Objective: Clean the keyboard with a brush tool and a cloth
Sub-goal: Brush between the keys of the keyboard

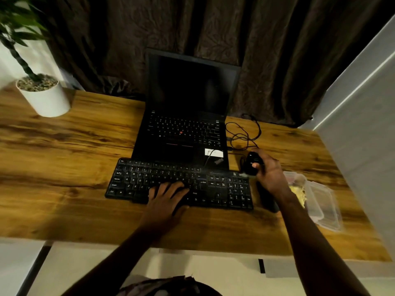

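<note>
A black external keyboard [215, 184] lies on the wooden desk in front of an open laptop. My left hand [168, 196] rests flat on its middle keys with the fingers spread, gripping nothing. My right hand [269, 175] is closed around a black rounded brush tool [252, 162], held at the keyboard's far right corner. The tool's pale lower end [245, 174] touches or nearly touches that corner. A yellow cloth [298, 194] shows in a clear plastic container just right of my right wrist.
The black laptop [188, 129] stands open with a dark screen behind the keyboard. Black cables [243, 133] loop on the desk to its right. A white plant pot [43, 97] stands at the far left. The clear container [322, 201] sits near the desk's right edge.
</note>
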